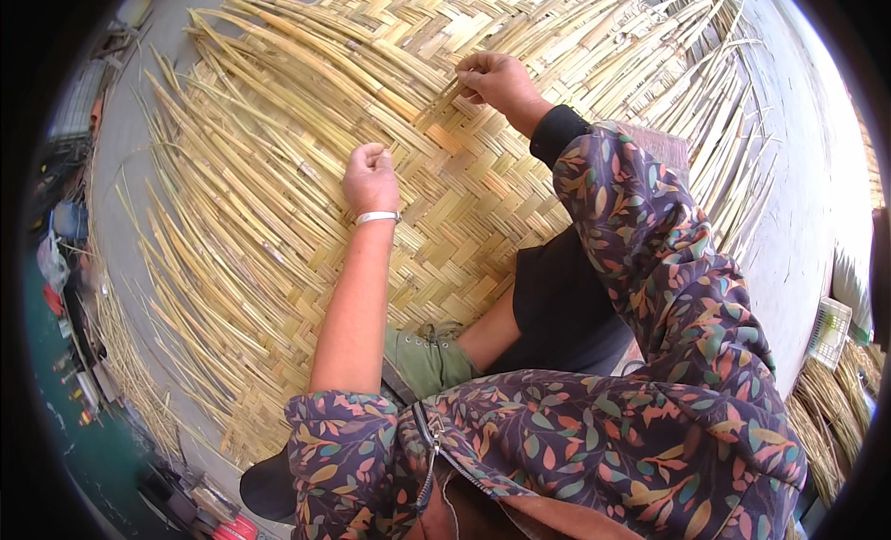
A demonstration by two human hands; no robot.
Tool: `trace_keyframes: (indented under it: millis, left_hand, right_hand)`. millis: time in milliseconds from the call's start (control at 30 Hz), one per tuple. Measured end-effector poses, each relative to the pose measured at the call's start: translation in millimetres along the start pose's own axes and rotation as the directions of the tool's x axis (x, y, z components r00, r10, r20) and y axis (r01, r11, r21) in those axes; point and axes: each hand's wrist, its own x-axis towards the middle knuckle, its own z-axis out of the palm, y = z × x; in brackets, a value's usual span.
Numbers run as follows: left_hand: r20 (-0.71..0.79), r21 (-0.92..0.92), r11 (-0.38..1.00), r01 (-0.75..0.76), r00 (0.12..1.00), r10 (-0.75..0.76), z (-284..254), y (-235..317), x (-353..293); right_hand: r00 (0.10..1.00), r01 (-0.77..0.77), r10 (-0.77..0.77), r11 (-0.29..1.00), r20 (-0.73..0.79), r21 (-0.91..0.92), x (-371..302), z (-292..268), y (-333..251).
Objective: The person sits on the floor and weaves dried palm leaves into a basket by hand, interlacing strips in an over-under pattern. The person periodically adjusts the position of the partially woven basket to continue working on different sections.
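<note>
A large woven reed mat (464, 234) lies beneath me, its flat strips crossing in a slanting pattern. Long unwoven reed strips (251, 160) fan out from its left side and far end. My right hand (501, 81) is raised over the far part of the weave, thumb and fingers pinched on a reed strip (436, 107) that slants down to the left. Nearer to me, my left hand (370, 179) is closed at the left border of the woven part, over the loose strips. Whatever its curled fingers hold is hidden. A pale band circles that wrist.
More loose strip ends (687, 85) spread at the far right. My bent leg in green cloth (429, 362) rests on the mat. Bundled reeds (835, 410) lie at the right beside a pale plastic basket (829, 332). Assorted clutter lines the left edge, by a green surface (60, 419).
</note>
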Motion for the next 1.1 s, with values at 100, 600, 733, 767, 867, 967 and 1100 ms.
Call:
trace_keyframes:
  millis: [100, 600, 733, 767, 867, 967, 1100]
  left_hand:
    - [0.009, 0.173, 0.979, -0.104, 0.995, 0.104, -1, -1, -6]
    - [0.325, 0.347, 0.794, -0.499, 0.858, 0.397, 6, 48, 4]
    - [0.396, 0.319, 0.816, -0.482, 0.850, 0.348, 25, 51, 19]
    - [0.431, 0.331, 0.843, -0.424, 0.863, 0.265, 26, 60, 21]
    - [0.457, 0.310, 0.913, -0.266, 0.884, 0.103, 26, 66, 31]
    - [0.448, 0.309, 0.937, -0.161, 0.894, 0.006, 26, 71, 29]
    - [0.340, 0.290, 0.947, -0.135, 0.940, 0.030, 32, 72, 21]
  right_hand:
    - [0.989, 0.106, -0.127, 0.963, -0.072, -0.249, 3, 2, 13]
    - [0.974, -0.187, 0.103, 0.867, 0.200, 0.462, -11, -13, -14]
    - [0.966, -0.159, 0.029, 0.850, 0.258, 0.502, -6, -25, -21]
    - [0.962, -0.163, 0.023, 0.846, 0.271, 0.508, -5, -29, -21]
    - [0.947, -0.178, 0.001, 0.835, 0.323, 0.521, 3, -31, -24]
    - [0.945, -0.183, 0.010, 0.844, 0.326, 0.504, 6, -30, -26]
    - [0.960, -0.157, 0.040, 0.895, 0.276, 0.418, 16, -19, -25]
